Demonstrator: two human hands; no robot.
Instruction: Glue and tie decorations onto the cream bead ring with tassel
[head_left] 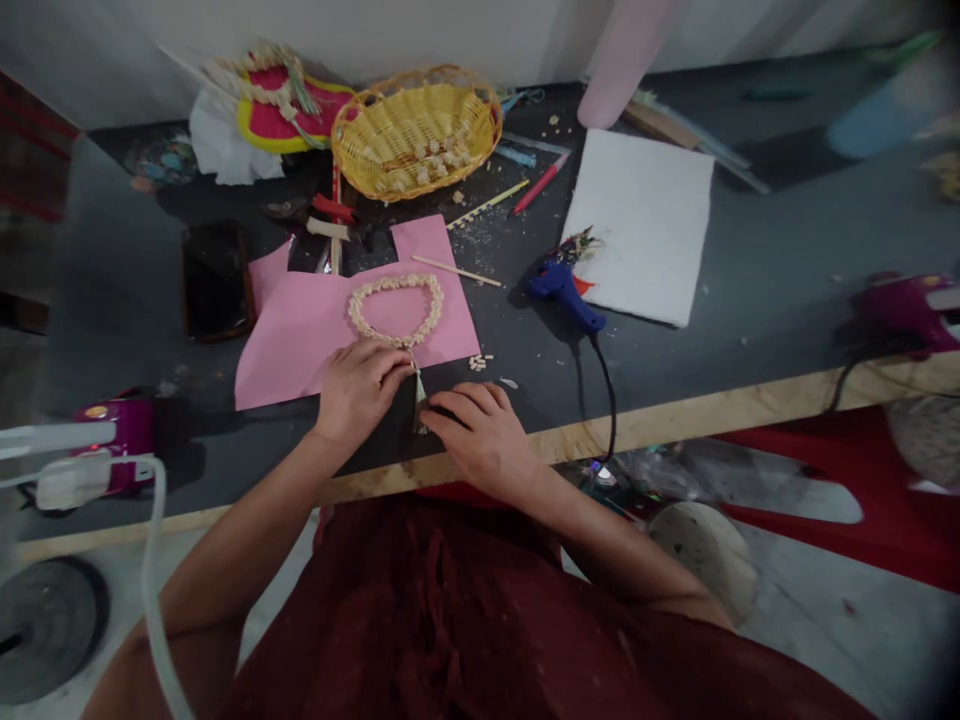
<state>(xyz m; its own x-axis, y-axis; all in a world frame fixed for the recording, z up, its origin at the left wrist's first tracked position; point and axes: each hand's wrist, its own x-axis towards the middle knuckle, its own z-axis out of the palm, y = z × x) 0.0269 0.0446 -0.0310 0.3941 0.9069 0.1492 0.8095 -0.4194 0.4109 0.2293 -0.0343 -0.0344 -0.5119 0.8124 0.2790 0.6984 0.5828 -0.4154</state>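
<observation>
A ring of pale cream beads or small flowers, like a garland [395,310], lies on a pink sheet [289,345]. From its lower end a pale green tassel [420,397] hangs down over the dark table. My left hand [360,392] pinches the spot where the tassel joins the garland, its fingertips partly hiding the join. Right of the tassel, my right hand [486,432] rests low with bent fingers, thumb and index finger together at the tassel's edge near its loose end. Small pale stick pieces [480,361] lie just above the right hand.
A yellow basket [360,165] with small pale pieces stands at the back. A blue glue gun [562,292] sits right, its cable crossing the table edge, beside a white pad [645,215]. Pliers [330,229], a phone [216,280] and a purple power block [135,430] are at left.
</observation>
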